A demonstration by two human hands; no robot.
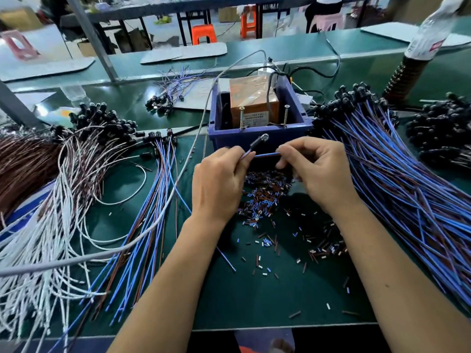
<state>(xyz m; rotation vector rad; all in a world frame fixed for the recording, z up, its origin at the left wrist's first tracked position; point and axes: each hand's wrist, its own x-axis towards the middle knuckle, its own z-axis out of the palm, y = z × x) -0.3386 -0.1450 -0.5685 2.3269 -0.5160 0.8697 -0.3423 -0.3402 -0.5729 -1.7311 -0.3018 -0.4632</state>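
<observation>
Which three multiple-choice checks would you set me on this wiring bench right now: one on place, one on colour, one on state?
1. Where does the pile of cut insulation bits lie relative to the blue bin?
A. Inside it
B. In front of it, on the green mat
C. Behind it

2. What colour is the bulb-tipped wire stretched between the left hand and the right hand?
A. White
B. Yellow
C. Blue

3. How is that wire held?
A. Both hands pinch it
B. Only the left hand holds it, and the right lies flat on the mat
C. Neither hand holds it, and it lies on the mat

Answers:
1 B: the bits are heaped on the mat before the bin's front wall.
2 C: the stretch between the hands shows blue.
3 A: fingers and thumb of each hand close on the wire.
</observation>
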